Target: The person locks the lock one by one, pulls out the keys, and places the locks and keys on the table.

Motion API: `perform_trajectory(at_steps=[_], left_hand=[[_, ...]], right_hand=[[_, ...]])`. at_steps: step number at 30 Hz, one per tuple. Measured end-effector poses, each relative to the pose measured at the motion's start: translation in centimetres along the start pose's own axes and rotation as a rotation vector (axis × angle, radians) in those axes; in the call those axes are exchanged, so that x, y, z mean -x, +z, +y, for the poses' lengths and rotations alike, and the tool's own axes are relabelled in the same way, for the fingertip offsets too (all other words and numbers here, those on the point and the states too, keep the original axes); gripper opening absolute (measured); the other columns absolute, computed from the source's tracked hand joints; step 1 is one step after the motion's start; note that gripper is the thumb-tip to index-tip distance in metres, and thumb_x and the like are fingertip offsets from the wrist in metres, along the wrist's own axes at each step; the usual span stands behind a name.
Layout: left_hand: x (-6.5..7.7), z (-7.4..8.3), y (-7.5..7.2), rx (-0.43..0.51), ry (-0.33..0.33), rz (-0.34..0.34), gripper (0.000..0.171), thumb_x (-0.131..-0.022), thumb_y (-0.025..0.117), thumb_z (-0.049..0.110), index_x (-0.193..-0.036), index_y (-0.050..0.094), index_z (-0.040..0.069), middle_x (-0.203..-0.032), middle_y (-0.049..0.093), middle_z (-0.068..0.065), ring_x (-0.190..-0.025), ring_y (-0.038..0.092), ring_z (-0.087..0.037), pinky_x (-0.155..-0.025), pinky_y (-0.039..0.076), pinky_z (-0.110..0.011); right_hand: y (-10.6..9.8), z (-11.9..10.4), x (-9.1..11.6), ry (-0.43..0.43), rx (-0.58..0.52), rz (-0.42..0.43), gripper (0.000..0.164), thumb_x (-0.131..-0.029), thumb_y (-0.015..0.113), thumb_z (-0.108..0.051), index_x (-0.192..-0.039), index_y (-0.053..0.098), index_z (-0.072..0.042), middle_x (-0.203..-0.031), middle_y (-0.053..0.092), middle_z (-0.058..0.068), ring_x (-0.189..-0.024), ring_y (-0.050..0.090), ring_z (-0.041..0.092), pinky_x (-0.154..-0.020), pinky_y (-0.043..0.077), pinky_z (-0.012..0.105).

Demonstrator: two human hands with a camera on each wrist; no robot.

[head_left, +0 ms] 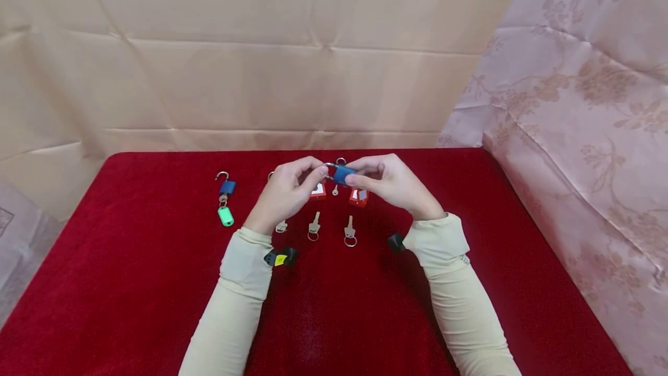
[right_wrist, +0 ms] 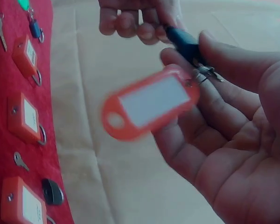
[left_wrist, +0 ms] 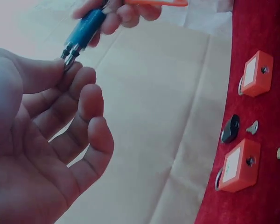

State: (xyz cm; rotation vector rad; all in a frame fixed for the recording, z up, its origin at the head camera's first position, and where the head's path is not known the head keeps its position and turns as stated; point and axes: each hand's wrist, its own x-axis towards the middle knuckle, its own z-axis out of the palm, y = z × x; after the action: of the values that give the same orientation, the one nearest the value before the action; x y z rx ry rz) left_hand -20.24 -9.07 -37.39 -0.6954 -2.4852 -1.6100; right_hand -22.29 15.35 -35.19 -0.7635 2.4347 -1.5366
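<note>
A small blue padlock (head_left: 343, 174) is held up between both hands over the red table. My left hand (head_left: 287, 190) pinches its silver shackle (left_wrist: 69, 58) between thumb and index finger, with the other fingers loosely bent. The padlock's body is gripped by the thumb and fingers of my right hand (head_left: 399, 184). At the body's end by the right fingers sits a small key (right_wrist: 209, 72), partly hidden. An orange-red key tag (right_wrist: 154, 100) with a white label hangs from it, blurred in the right wrist view.
On the red cloth (head_left: 313, 318) stand several red padlocks (right_wrist: 24, 119). A black padlock (right_wrist: 52, 191) and a small key (right_wrist: 21, 161) lie among them. Nearer are ringed keys (head_left: 314, 226). At left lies another blue padlock (head_left: 227, 188), shackle open, with a green tag (head_left: 225, 216).
</note>
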Motion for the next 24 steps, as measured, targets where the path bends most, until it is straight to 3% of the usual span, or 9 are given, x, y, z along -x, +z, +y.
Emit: perform_trajectory(at_steps=[7,13,24], left_hand=[[0.1,0.3,-0.2,-0.083,-0.008,-0.017,0.018,-0.102,0.062,0.028,-0.11,0.073,0.015,-0.077,0.06,0.001,-0.061,0.046,-0.02,-0.059,0.043,-0.034],[0.1,0.4,-0.3,-0.172,0.045,0.022,0.016,-0.102,0.062,0.024,-0.108,0.074,0.014,-0.073,0.057,0.003,-0.059,0.047,-0.018,-0.056,0.043,-0.033],[0.0,0.3,-0.1,-0.229,0.104,0.06,0.018,-0.101,0.063,0.021,-0.109,0.075,0.01,-0.076,0.061,0.001,-0.063,0.05,-0.016,-0.059,0.044,-0.031]], right_hand=[[0.5,-0.8,0.2,-0.061,0.052,0.022,0.024,-0.09,0.078,-0.012,-0.113,0.075,-0.002,-0.086,0.076,0.006,-0.071,0.07,0.024,-0.065,0.054,0.029],[1.1,-1.2,0.2,-0.064,0.062,0.05,0.023,-0.09,0.079,-0.013,-0.111,0.076,-0.004,-0.083,0.074,0.002,-0.067,0.066,0.027,-0.06,0.052,0.028],[1.5,-1.1,0.0,-0.07,0.034,0.078,0.024,-0.089,0.08,-0.014,-0.11,0.076,-0.003,-0.087,0.074,0.008,-0.074,0.067,0.037,-0.062,0.052,0.026]])
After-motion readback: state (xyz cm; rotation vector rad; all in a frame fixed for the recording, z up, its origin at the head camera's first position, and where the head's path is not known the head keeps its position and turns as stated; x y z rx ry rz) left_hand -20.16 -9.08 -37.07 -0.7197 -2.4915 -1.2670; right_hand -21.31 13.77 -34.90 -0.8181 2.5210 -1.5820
